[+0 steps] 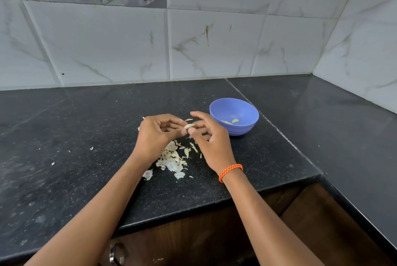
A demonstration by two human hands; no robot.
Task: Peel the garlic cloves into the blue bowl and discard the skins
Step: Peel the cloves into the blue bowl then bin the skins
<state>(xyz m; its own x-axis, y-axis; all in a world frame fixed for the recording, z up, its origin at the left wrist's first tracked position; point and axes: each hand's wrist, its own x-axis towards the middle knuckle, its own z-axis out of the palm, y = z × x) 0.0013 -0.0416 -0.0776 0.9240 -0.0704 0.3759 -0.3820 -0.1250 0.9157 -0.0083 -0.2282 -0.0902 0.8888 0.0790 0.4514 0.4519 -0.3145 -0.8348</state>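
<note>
Marbled wall tiles (214, 46) back a dark speckled bench (75, 137) that turns a corner away to the right of the hands. Just right of the right hand (209, 139) sits the blue bowl (234, 116), upright, with what look like 2 peeled pieces lying in its bottom. Below the hands a heap of papery skins (174, 160) is scattered on the bench, with a few stray flakes well off to the left. Both hands meet above that heap: the left hand (156, 134) pinches 1 garlic clove (189, 125) at its fingertips, and the right thumb and fingers close on the clove's other end, a narrow grip from each side. An orange braided band (231, 172) circles the right wrist.

Judging from this, the peeling is in progress and the skins are not yet discarded. The clove is small and likely slick once bare, so a hard pull on the skin could pop it loose onto the bench instead of the bowl. Light flakes could also drift into the bowl, being so near.
</note>
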